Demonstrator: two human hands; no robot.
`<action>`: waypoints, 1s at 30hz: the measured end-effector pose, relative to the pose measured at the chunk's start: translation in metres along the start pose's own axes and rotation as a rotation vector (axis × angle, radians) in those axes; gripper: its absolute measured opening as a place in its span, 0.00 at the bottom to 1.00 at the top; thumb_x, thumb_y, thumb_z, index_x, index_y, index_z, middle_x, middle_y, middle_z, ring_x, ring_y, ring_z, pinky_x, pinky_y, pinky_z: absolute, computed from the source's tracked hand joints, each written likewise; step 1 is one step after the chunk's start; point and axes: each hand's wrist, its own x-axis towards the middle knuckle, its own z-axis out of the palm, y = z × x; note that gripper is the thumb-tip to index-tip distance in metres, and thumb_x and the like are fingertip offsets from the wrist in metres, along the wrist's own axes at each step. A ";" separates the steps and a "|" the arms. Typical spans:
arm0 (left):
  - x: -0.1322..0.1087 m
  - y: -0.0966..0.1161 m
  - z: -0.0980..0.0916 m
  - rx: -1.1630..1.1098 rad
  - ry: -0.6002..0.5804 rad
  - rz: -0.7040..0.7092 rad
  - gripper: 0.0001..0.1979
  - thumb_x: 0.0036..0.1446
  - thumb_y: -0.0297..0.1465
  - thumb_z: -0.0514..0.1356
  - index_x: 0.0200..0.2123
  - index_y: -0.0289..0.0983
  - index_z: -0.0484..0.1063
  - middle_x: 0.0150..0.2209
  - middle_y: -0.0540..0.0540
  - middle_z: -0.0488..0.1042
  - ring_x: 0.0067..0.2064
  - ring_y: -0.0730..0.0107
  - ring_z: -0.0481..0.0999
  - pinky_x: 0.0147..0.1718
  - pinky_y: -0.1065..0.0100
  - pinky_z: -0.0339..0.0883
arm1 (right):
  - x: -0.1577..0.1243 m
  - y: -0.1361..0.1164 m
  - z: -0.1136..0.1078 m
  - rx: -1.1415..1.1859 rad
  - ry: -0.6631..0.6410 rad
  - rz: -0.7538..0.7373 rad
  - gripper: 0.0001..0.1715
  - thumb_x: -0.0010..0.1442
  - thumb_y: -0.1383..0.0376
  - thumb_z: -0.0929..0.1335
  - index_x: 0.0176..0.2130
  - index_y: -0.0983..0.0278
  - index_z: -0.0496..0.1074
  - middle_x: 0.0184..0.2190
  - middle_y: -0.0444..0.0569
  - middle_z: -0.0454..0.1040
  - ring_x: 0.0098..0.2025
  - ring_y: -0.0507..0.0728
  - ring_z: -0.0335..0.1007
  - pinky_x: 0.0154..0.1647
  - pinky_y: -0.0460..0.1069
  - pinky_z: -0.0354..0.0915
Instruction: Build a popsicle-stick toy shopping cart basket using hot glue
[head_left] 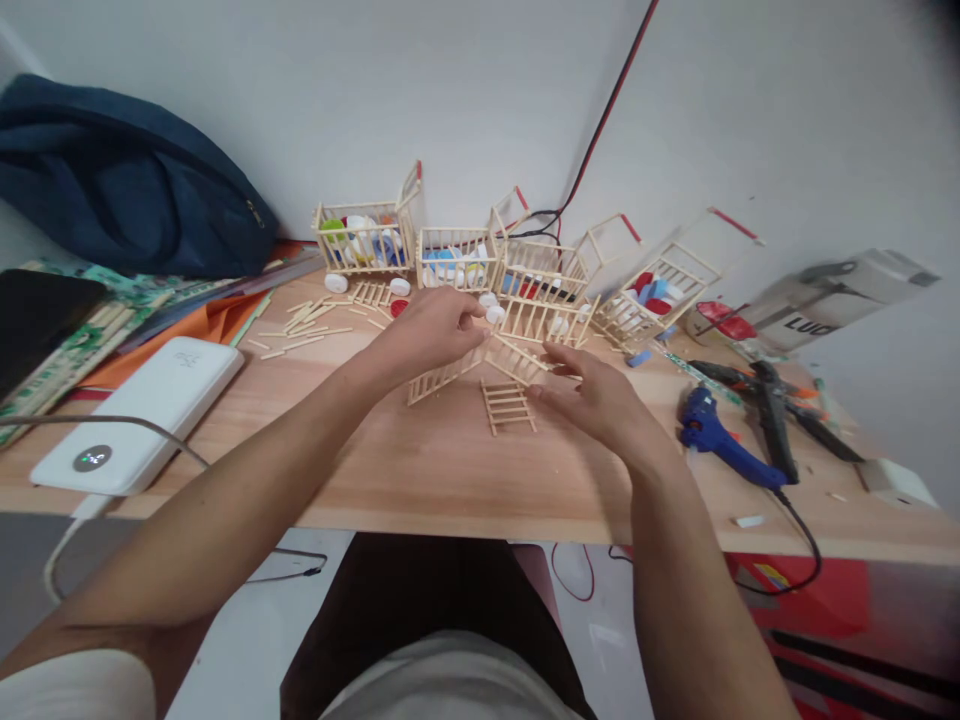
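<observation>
My left hand (pixel 436 335) is curled closed over a ladder-like stick panel (pixel 444 380), its fingertips partly hidden. What it pinches, if anything, I cannot make out. To its right my right hand (pixel 596 398) has thumb and fingers apart beside a second stick panel (pixel 517 360), close to that panel's right end. A small stick ladder piece (pixel 508 406) lies flat on the table between the hands, nearer to me. Just behind them stands another slatted stick panel (pixel 536 322).
Behind the hands stand several miniature stick carts (pixel 364 240) holding coloured caps. Loose sticks (pixel 304 325) lie left of centre. A white power bank (pixel 142 415) and blue bag (pixel 135 185) are at left. At right lie a blue glue gun (pixel 724 440), pliers (pixel 776 420) and a carton (pixel 832 300).
</observation>
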 end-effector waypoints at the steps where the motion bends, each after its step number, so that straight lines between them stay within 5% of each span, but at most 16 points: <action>1: 0.000 0.000 -0.001 0.005 0.002 -0.002 0.15 0.54 0.32 0.57 0.41 0.34 0.79 0.27 0.48 0.75 0.31 0.68 0.69 0.32 0.68 0.56 | -0.003 0.002 -0.005 -0.010 0.012 -0.002 0.32 0.50 0.59 0.73 0.54 0.64 0.72 0.50 0.57 0.77 0.46 0.63 0.75 0.42 0.56 0.69; 7: -0.002 0.003 0.002 -0.005 0.005 -0.023 0.14 0.51 0.30 0.59 0.40 0.34 0.79 0.26 0.48 0.74 0.31 0.66 0.70 0.34 0.67 0.58 | -0.009 0.001 -0.018 -0.090 0.046 0.003 0.17 0.53 0.60 0.71 0.43 0.63 0.75 0.40 0.53 0.79 0.38 0.60 0.76 0.38 0.54 0.69; 12: -0.003 0.000 0.014 0.053 0.031 0.016 0.06 0.51 0.29 0.58 0.25 0.35 0.73 0.24 0.46 0.71 0.29 0.66 0.66 0.32 0.66 0.55 | -0.001 -0.010 -0.003 -0.097 0.065 0.010 0.11 0.52 0.61 0.72 0.36 0.63 0.74 0.31 0.48 0.77 0.31 0.55 0.73 0.34 0.50 0.64; 17: -0.006 -0.002 0.022 0.027 0.053 0.057 0.09 0.51 0.27 0.56 0.20 0.38 0.64 0.21 0.49 0.65 0.26 0.68 0.61 0.30 0.65 0.50 | 0.003 -0.012 0.009 -0.173 0.125 -0.043 0.03 0.54 0.65 0.70 0.31 0.62 0.71 0.27 0.45 0.75 0.29 0.54 0.68 0.32 0.48 0.58; 30: 0.010 -0.006 0.008 -0.025 0.088 0.041 0.07 0.46 0.22 0.55 0.19 0.35 0.68 0.19 0.50 0.60 0.26 0.71 0.56 0.29 0.66 0.48 | 0.035 -0.017 0.014 -0.233 0.181 -0.156 0.05 0.54 0.68 0.68 0.27 0.63 0.68 0.24 0.46 0.71 0.28 0.54 0.63 0.31 0.48 0.53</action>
